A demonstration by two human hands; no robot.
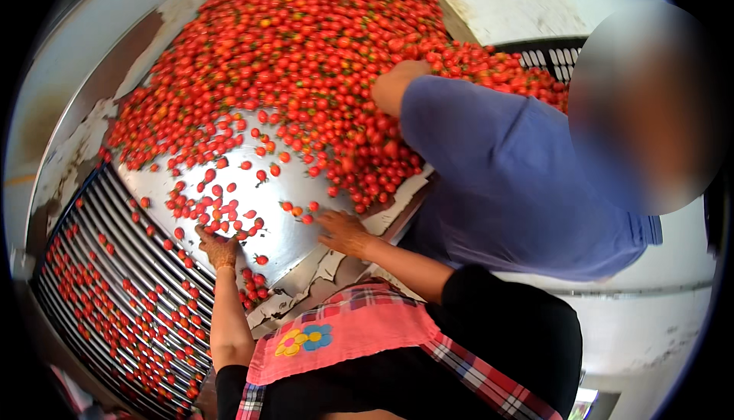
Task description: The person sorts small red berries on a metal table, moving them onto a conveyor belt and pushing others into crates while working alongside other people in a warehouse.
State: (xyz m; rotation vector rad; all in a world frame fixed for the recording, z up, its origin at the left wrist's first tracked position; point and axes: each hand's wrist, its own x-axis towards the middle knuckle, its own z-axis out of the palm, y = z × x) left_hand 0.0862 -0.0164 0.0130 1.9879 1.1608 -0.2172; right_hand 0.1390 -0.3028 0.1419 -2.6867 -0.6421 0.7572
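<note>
A large heap of red cherry tomatoes covers the far part of a shiny metal sorting table. My left hand rests low over the metal, fingers spread, at the near side of a loose cluster of tomatoes. Over the bare metal to the right, my right hand is spread and slightly blurred, with a few tomatoes just beyond its fingertips. Neither hand grips a tomato. Several more tomatoes lie in the near corner, right of my left forearm.
A roller conveyor carrying scattered tomatoes adjoins the table's left edge. To my right, a person in a blue shirt reaches an arm into the heap. A black crate stands behind them. Worn, peeling edging borders the near side.
</note>
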